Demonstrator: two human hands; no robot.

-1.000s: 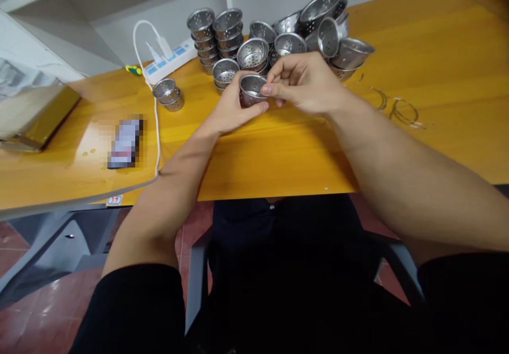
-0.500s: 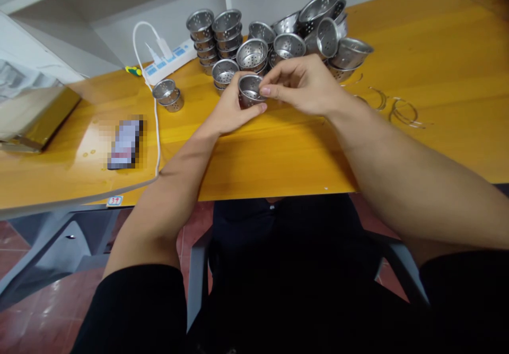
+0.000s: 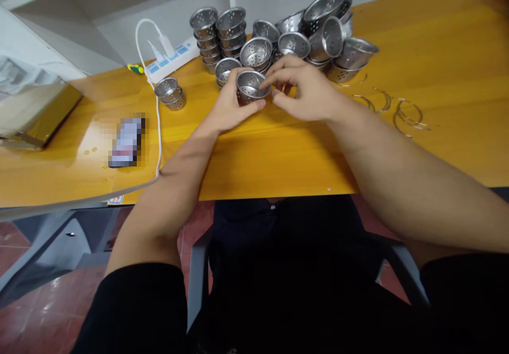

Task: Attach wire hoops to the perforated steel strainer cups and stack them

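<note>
A small perforated metal strainer cup [image 3: 250,86] is gripped by my left hand [image 3: 230,107], its thumb along the near side and its fingers behind. At the cup's right rim, the index finger of my right hand [image 3: 304,89] reaches over the edge into the mouth. The right thumb stands apart from that finger, and nothing shows between them. Right behind the cup are more perforated cups [image 3: 255,52], some stacked. Several thin wire rings [image 3: 407,113] lie on the table to the right of my right hand.
Tall cup stacks [image 3: 231,31] and a heap of larger strainers [image 3: 324,12] stand at the back. To the left are two nested cups [image 3: 170,93], a power strip [image 3: 173,60] with a white cable, a phone [image 3: 128,142] and a cardboard box [image 3: 35,113]. The wooden table [image 3: 270,168] ends before my lap.
My right thumb has come away from the cup's rim, and the right fingers have spread, with the index now inside the mouth. My left hand keeps its hold; the view has shifted slightly.
</note>
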